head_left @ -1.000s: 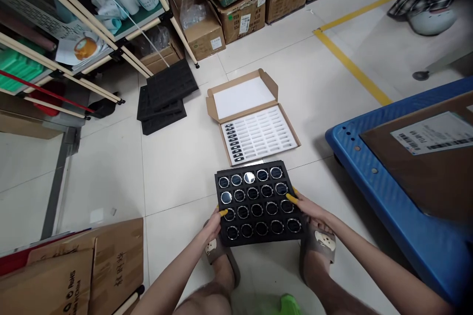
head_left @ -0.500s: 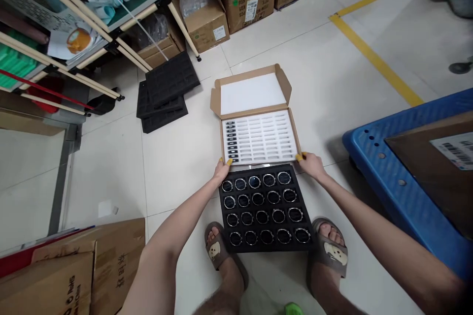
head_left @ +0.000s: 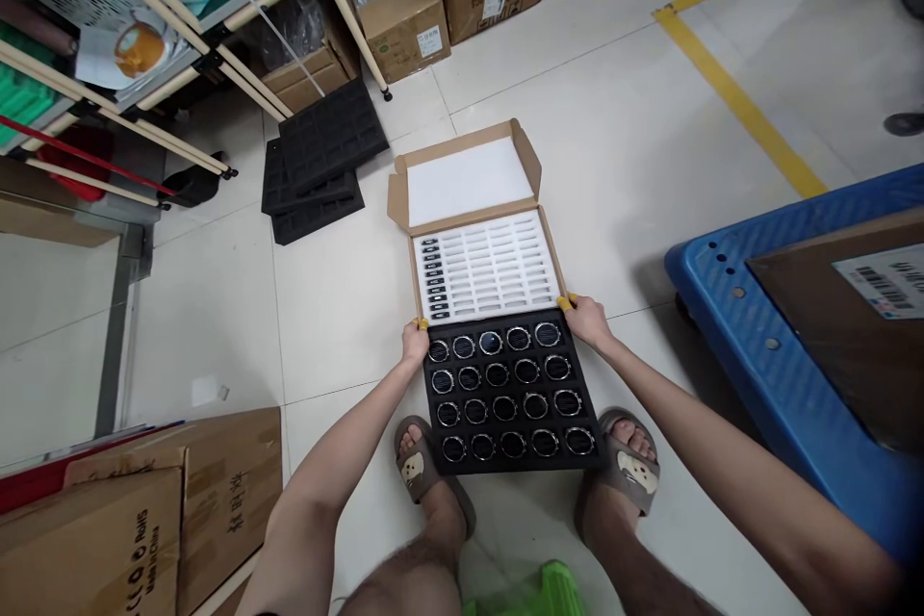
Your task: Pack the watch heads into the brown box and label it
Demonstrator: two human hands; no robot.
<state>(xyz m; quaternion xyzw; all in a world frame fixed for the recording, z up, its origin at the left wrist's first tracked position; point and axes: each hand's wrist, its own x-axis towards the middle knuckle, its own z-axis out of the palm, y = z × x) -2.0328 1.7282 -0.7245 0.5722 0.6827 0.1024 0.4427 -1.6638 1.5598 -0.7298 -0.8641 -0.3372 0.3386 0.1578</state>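
Observation:
An open cardboard mailer box [head_left: 414, 279] lies on the floor with its lid folded away from me. Inside is a white foam insert [head_left: 498, 265] with rows of slots; small black pieces [head_left: 433, 279] fill its left column. My left hand [head_left: 415, 340] is closed on the box's near left corner, and my right hand [head_left: 588, 320] grips the near right corner. Yellow covers sit on some fingertips of both hands. Against the box's near edge lies a black foam tray [head_left: 516, 464] holding rows of round, silver-rimmed watch heads [head_left: 497, 373], between my sandalled feet.
Black foam trays [head_left: 332, 135] are stacked at the left, by a shelf rack [head_left: 353, 29]. A blue plastic pallet [head_left: 711, 298] bearing a carton stands right. Cartons [head_left: 404, 29] line the back; another carton [head_left: 231, 491] is near left. Something green [head_left: 555, 592] is below me.
Both hands have shifted the box a little left and nearer, closing the small gap to the black tray. My view has also moved slightly.

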